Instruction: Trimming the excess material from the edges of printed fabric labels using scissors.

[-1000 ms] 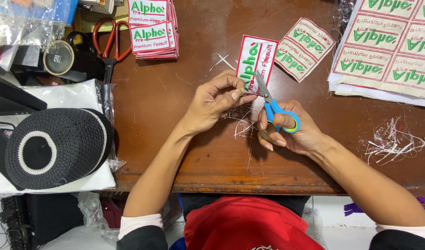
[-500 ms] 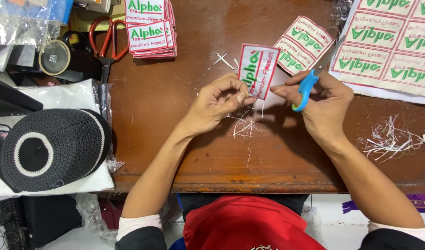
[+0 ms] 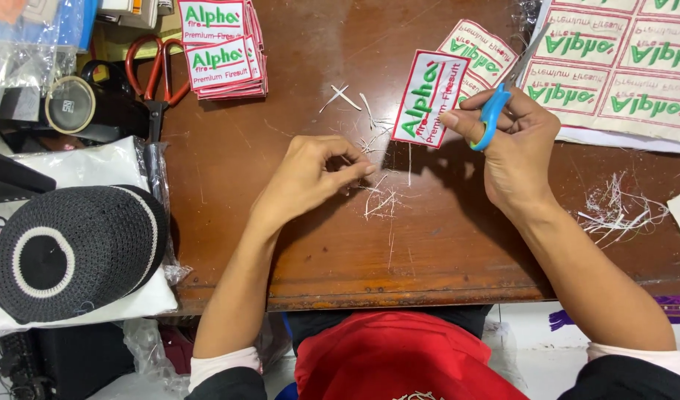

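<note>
On the brown wooden desk, the right hand grips blue-handled scissors and a red-bordered white embroidered patch; the left hand apparently pinches thin white thread trimmings.

One camera only, worn on my head. It looks almost straight down at the brown table, whose near edge runs across the lower part of the view. It sits close: my forearms enter from the bottom corners, with my left hand and right hand near the middle. My lap fills the bottom centre.
</note>
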